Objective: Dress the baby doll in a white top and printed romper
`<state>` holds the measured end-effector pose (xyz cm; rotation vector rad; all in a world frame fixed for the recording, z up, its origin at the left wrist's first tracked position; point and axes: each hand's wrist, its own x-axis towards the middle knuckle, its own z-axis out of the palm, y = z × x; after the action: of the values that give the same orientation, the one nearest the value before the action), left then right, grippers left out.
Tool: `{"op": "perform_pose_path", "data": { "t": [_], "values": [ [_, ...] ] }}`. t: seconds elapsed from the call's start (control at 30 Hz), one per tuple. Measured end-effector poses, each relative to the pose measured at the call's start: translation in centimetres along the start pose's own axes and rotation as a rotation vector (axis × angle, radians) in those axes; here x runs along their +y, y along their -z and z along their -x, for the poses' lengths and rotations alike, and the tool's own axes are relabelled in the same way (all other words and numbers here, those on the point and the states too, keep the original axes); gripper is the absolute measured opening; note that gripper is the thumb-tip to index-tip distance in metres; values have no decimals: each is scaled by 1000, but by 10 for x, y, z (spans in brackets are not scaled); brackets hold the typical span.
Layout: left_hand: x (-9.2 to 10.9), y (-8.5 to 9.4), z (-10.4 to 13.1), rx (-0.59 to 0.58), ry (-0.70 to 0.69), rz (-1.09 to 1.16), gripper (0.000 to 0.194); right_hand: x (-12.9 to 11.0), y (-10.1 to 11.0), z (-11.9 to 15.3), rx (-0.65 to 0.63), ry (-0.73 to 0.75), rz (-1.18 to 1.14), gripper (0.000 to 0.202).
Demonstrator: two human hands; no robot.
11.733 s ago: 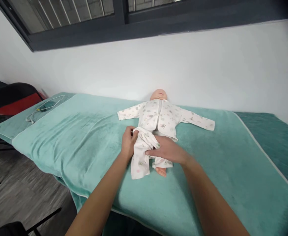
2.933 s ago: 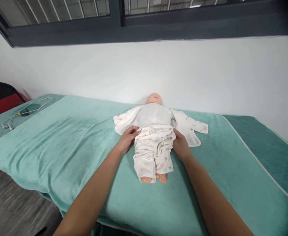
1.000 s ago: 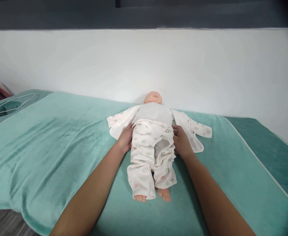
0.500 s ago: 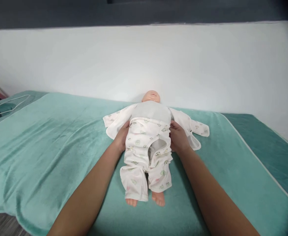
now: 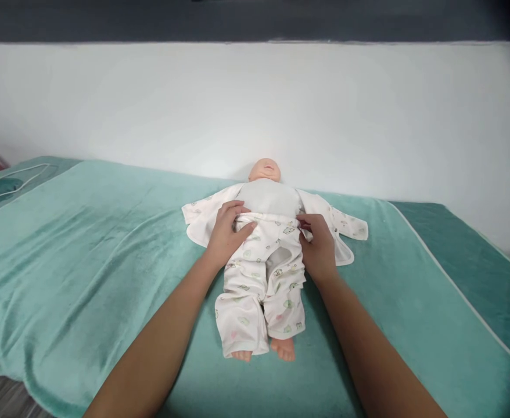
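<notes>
A baby doll (image 5: 265, 169) lies on its back, head toward the wall, its bare feet (image 5: 283, 349) showing below the trouser cuffs. It wears white printed baby trousers (image 5: 246, 284) with an open crotch, and a white jacket (image 5: 320, 208) spread open at both sides over a pale torso. My left hand (image 5: 229, 232) lies over the left side of the waistband, thumb and fingers closed on its edge. At the waistband's right side, my right hand (image 5: 318, 244) pinches the cloth between thumb and fingers; its fingertips are partly hidden.
A green plush blanket (image 5: 107, 255) covers the bed beneath the doll, with folds at the left. Behind it rises a white wall (image 5: 172, 110). A darker green cover (image 5: 477, 249) shows at the right. A white cord (image 5: 20, 174) lies at the far left.
My left hand has moved from the doll's side up onto the waistband. My right hand has shifted slightly to the waistband's edge. The trousers have turned slightly, and the left waist is bunched.
</notes>
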<state>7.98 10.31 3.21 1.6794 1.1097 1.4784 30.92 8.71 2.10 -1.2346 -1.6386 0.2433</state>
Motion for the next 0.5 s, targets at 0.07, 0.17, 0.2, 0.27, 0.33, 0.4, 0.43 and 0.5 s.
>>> {"op": "perform_pose_path", "data": {
  "t": [0.07,0.17,0.2,0.27,0.33,0.4,0.43,0.5],
  "values": [
    [1,-1,-1,3,5,-39,11,-2,3,-1,-37,44,4,26],
    [2,-2,-4,13,11,-61,9,0,2,-1,-51,10,-41,23],
    [2,-2,-6,17,20,-76,8,0,1,-1,-40,-20,-67,22],
    [0,-2,-14,47,58,-136,7,-1,-2,-2,-11,-96,-118,18],
    [-6,-2,-26,109,105,-190,9,-4,-5,-5,35,-170,-143,17],
    [-16,-3,-37,181,154,-171,12,-6,-8,-9,82,-227,-121,16],
    [-22,-5,-41,201,180,-133,13,-6,-10,-11,104,-248,-100,16],
    [-30,-7,-44,195,224,-35,15,-4,-12,-17,130,-275,-66,15]
  ]
}}
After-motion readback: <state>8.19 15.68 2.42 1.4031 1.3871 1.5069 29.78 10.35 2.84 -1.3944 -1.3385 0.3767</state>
